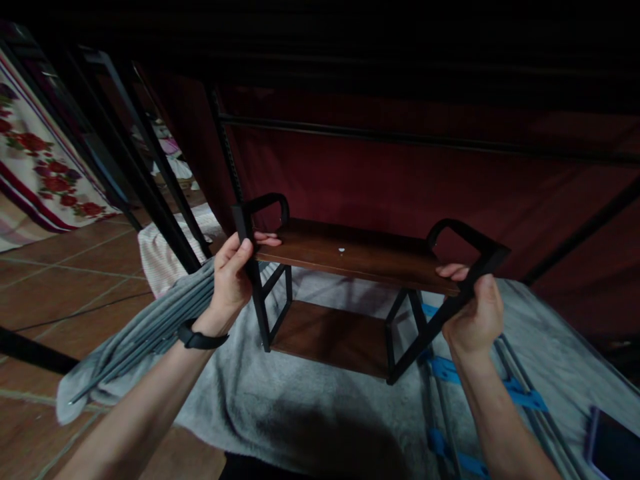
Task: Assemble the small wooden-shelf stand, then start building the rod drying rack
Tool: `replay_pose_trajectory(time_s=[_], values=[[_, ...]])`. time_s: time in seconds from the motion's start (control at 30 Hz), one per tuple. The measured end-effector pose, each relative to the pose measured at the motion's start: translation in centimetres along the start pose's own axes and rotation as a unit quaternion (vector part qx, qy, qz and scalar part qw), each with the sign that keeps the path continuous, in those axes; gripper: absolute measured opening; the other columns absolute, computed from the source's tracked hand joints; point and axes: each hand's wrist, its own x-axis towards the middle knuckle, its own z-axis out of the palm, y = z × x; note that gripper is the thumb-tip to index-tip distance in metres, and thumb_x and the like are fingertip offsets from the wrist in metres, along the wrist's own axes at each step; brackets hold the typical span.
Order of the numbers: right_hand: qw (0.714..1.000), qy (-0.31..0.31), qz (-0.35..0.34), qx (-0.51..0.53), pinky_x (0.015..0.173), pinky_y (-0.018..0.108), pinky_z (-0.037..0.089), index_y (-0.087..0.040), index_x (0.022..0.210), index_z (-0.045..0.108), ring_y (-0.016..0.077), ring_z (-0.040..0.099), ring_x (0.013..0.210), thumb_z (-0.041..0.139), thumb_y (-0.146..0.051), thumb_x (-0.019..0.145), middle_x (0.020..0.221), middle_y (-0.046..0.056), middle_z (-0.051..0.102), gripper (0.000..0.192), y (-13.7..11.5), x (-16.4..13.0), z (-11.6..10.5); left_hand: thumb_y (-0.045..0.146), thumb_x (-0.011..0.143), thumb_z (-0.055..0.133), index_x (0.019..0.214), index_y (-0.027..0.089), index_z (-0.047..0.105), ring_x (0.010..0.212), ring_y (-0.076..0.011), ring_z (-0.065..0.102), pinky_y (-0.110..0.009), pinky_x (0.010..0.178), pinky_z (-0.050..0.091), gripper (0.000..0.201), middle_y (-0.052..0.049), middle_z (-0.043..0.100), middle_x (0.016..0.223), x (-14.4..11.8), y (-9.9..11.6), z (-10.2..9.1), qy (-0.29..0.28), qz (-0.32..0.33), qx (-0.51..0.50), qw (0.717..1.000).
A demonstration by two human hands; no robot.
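Head view: a small two-tier wooden shelf rack [350, 293] is held just above a grey blanket [310, 407], the left hand [230, 280] clamped on one black metal side frame [253, 267], the right hand [473, 310] on the other. Grip is at the ends only; a loosened hold could let the rack tilt and drop onto the blue-clipped rods [450, 373].

Small shelf [350, 257]: dark brown boards, black metal frame. Blanket [280, 393] beneath: plain grey. Backdrop cloth [400, 173]: dark red. Floor [65, 273]: reddish-brown tiles. Left fabric [35, 160]: cream with red floral print. Clips [450, 370]: blue. Wristband [200, 339]: black.
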Motion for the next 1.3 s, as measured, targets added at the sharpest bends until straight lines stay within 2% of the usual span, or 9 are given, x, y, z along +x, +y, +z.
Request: replay_pose_trajectory(time_s=[0.13, 0.37, 0.7, 1.1, 1.3], values=[[1.0, 0.004, -0.012, 0.007, 0.088, 0.044, 0.047, -0.018, 0.072, 0.058, 0.0208, 0.062, 0.082, 0.04, -0.039, 0.093, 0.078, 0.005, 0.062, 0.034, -0.3, -0.9, -0.1, 0.043, 0.086, 0.058, 0.091, 0.017, 0.07, 0.102, -0.0252, 0.066, -0.041, 0.105, 0.042, 0.029, -0.008, 0.075, 0.088, -0.6, -0.1, -0.8, -0.018, 0.019, 0.001, 1.0], [1.0, -0.008, -0.014, 0.018, 0.087, 0.046, 0.047, -0.019, 0.073, 0.059, 0.0219, 0.061, 0.08, 0.039, -0.037, 0.091, 0.076, 0.005, 0.061, 0.033, -1.0, -2.4, -0.8, 0.048, 0.084, 0.059, 0.087, 0.02, 0.069, 0.104, -0.0266, 0.065, -0.043, 0.105, 0.042, 0.03, -0.007, 0.074, 0.084, -2.0, 0.1, -1.6, 0.022, 0.022, 0.02, 0.999], [0.999, -0.025, -0.019, 0.017, 0.087, 0.045, 0.044, -0.019, 0.075, 0.061, 0.0229, 0.062, 0.082, 0.04, -0.037, 0.091, 0.079, 0.005, 0.064, 0.032, -1.7, -3.6, -1.2, 0.048, 0.084, 0.06, 0.089, 0.019, 0.07, 0.105, -0.0288, 0.065, -0.047, 0.107, 0.04, 0.032, -0.008, 0.074, 0.087, -3.4, 0.3, -2.3, 0.026, 0.056, 0.009, 0.998], [0.999, 0.012, -0.021, -0.033, 0.095, 0.046, 0.041, -0.019, 0.074, 0.057, 0.023, 0.063, 0.092, 0.039, -0.04, 0.092, 0.087, 0.005, 0.066, 0.033, -1.5, -3.4, -1.3, 0.054, 0.086, 0.058, 0.101, 0.019, 0.069, 0.117, -0.0251, 0.06, -0.039, 0.109, 0.039, 0.04, -0.009, 0.072, 0.107, -3.9, 0.1, -1.7, 0.027, 0.023, 0.046, 0.998], [0.999, 0.011, 0.012, -0.039, 0.1, 0.047, 0.039, -0.02, 0.08, 0.058, 0.0237, 0.061, 0.102, 0.039, -0.043, 0.093, 0.099, 0.007, 0.066, 0.033, -1.9, -3.5, -2.1, 0.051, 0.088, 0.056, 0.098, 0.023, 0.07, 0.121, -0.0236, 0.056, -0.035, 0.11, 0.038, 0.033, -0.005, 0.069, 0.113, -4.9, -0.2, -1.6, 0.032, 0.035, 0.094, 0.994]])
